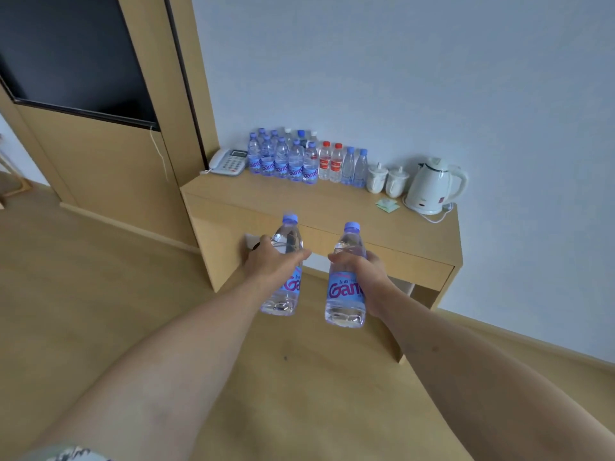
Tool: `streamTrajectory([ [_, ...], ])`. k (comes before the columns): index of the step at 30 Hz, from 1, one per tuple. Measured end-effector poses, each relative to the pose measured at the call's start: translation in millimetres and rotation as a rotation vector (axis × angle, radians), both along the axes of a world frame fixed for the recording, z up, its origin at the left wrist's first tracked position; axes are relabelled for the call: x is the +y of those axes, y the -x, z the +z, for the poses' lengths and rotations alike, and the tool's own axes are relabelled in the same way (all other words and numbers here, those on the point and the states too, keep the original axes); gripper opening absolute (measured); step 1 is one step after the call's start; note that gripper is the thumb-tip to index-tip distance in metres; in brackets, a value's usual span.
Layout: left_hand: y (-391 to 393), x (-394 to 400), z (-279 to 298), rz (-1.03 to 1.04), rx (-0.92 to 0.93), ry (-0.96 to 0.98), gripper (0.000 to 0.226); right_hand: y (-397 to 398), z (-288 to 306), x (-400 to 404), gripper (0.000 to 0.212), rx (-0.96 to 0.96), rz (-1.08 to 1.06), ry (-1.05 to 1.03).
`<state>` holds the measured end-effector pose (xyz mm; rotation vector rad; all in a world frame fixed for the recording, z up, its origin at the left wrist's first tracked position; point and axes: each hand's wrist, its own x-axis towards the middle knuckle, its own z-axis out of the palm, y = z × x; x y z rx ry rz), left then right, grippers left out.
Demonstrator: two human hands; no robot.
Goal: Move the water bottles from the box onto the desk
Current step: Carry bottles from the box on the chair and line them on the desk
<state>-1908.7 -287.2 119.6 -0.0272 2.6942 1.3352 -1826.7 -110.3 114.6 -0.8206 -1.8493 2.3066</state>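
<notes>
Here the person carries two water bottles toward the bench (pixel 332 211), one in each hand, both upright with caps uppermost. The left hand (pixel 271 261) wraps the left bottle (pixel 286 237) around its upper body, fingers curled round the far side and thumb laid across the front, so the label and base hang below the grip. The right hand (pixel 361 266) grips the right bottle (pixel 344 287) at mid-height, fingers curled behind it and thumb across the front just above the label; a mid-body hold probably keeps the weight balanced and leaves the base free to be set down flat. Both bottles are in the air in front of the bench edge, apart from each other and not yet over the bench top. The box is not in view. A cluster of bottles (pixel 283 158) already stands along the back of the bench against the wall, packed close together next to the telephone (pixel 229 161), with two red-capped bottles (pixel 331 163) and two more blue-capped ones to their right; the rows at the wall leave the front strip bare, likely the spot for the next pair. Two lidded cups (pixel 387 178) and a kettle (pixel 434 186) occupy the right end, so added bottles would best go in front of the cluster.
</notes>
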Motion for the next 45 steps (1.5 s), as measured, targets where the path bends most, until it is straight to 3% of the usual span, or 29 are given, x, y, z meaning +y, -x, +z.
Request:
streamTrajectory([
  [9,168.6,62.6,-19.4,0.008,0.043,0.025,0.097,166.7,-25.5,55.2,0.056,0.031,-0.025,0.049],
  [18,337.3,134.0,-14.0,-0.113,0.022,-0.049,0.074,336.7,-7.6,123.3,0.075,0.008,-0.022,0.081],
  [26,446.4,175.0,-34.6,-0.243,0.068,-0.179,0.066,436.2,-32.0,157.2,0.06,0.003,-0.102,0.058],
  [31,521.9,203.9,-45.3,-0.378,0.061,-0.138,0.065,494.7,-43.6,177.4,0.059,0.016,-0.209,0.016],
  [35,574.6,229.4,-41.7,-0.518,0.125,-0.062,0.061,529.5,-47.4,193.4,0.055,-0.033,-0.317,-0.136],
  [39,607.2,254.5,-39.3,-0.647,0.156,-0.021,0.053,551.6,-45.8,207.0,0.073,-0.127,-0.329,-0.325],
  [45,638.0,280.5,-43.7,-0.794,0.187,0.179,0.055,578.0,-51.7,224.9,0.065,-0.229,-0.281,-0.518],
])
